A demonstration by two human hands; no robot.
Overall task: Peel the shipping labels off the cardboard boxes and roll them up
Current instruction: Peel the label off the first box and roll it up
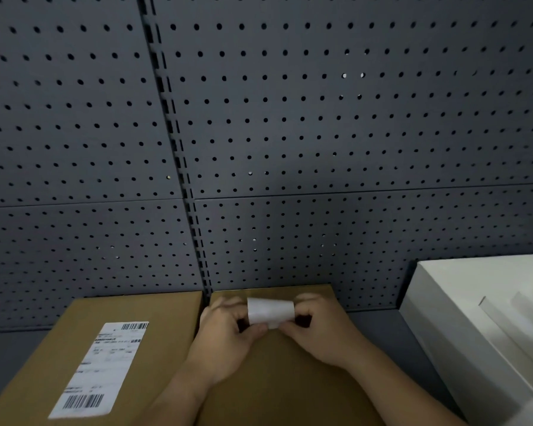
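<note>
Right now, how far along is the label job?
About halfway. One label is off: both hands, left and right, hold it over the right box, curled into a roll. The left box keeps its label stuck flat, so that one is left to peel and roll.

Single head view, close above the boxes (277, 379), facing pegboard wall (320, 118)

2 brown cardboard boxes (154, 358); white label (100, 370) printed with black barcodes and text; plain white rolled label (270, 312); dark grey pegboard (290, 133) with regular rows of black holes; white box (480, 318).
</note>
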